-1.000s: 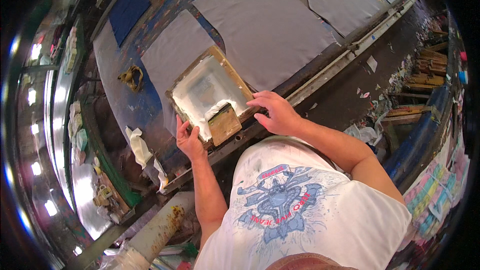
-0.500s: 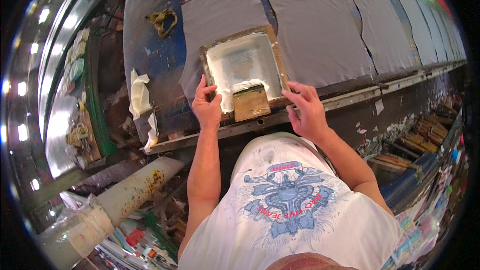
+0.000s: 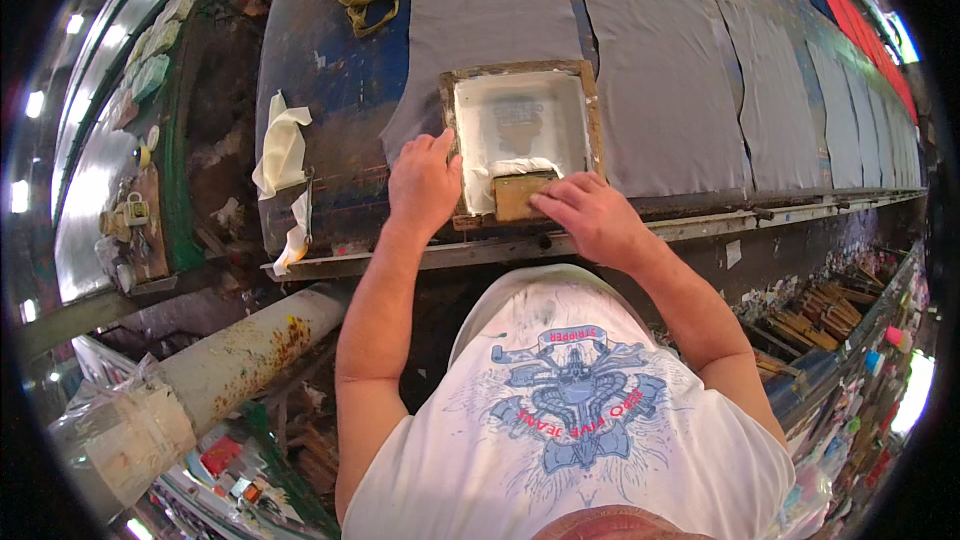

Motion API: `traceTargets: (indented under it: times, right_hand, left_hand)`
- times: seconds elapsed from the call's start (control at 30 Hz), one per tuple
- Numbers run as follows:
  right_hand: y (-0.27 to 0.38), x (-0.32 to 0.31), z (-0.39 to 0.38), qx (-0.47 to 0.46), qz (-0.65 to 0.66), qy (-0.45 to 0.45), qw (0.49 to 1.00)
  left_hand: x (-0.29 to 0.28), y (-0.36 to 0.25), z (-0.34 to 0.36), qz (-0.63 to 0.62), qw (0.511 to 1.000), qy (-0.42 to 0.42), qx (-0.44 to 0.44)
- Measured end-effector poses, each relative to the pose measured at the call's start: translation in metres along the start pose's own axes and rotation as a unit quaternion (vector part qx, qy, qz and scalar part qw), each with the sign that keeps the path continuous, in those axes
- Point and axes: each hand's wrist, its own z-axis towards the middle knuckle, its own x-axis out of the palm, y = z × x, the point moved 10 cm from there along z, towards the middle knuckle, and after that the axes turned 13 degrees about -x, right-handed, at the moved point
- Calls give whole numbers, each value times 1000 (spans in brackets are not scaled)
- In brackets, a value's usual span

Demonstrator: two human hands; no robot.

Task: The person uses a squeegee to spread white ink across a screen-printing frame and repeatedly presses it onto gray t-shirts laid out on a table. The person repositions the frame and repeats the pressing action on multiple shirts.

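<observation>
A wooden-framed printing screen (image 3: 593, 120) lies on a grey fabric panel (image 3: 490, 25), with white ink pooled along its inner sides and a faint design in the middle of its mesh. My left hand (image 3: 424, 185) grips the left side of the frame, fingers together along the wood. Inside the screen's near end stands a squeegee (image 3: 513, 202) with a flat wooden handle, white ink heaped along its far side. My right hand (image 3: 600, 220) pinches the right part of that handle; its thumb is hidden.
More grey panels (image 3: 660, 90) run in a row to the right along the paint-stained table (image 3: 340, 130). A metal rail (image 3: 680, 230) edges the near side. At left are a yellowish cloth strip (image 3: 365, 8) and a cream crumpled scrap (image 3: 282, 145). A rust-spotted pipe (image 3: 250, 360) sits lower left.
My right hand has moved from the frame's right side onto the squeegee handle. My left hand has closed in on the frame's left edge. The view has shifted, and the screen now looks straighter.
</observation>
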Motion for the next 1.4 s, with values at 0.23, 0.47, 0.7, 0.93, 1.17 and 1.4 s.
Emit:
traceTargets:
  times: [0.23, 0.47, 0.7, 0.93, 1.17, 1.4]
  right_hand:
    - [-5, 4, 24, 39, 36, 8, 999]
    - [-35, -15, 30, 87, 48, -22, 995]
    - [-30, -13, 24, 111, 37, -36, 992]
    - [-38, -16, 24, 101, 45, -2, 994]
    - [-25, -6, 28, 81, 34, -38, 995]
    - [-49, -12, 32, 106, 20, -30, 994]
  left_hand:
    - [-35, -23, 47, 79, 995, 14, 58]
    - [-16, -52, 85, 223, 957, 145, 113]
    - [-6, -61, 99, 259, 938, 199, 114]
    - [-2, -68, 104, 276, 934, 194, 115]
    - [-4, -68, 103, 276, 933, 205, 105]
    - [-4, -70, 104, 275, 934, 203, 105]
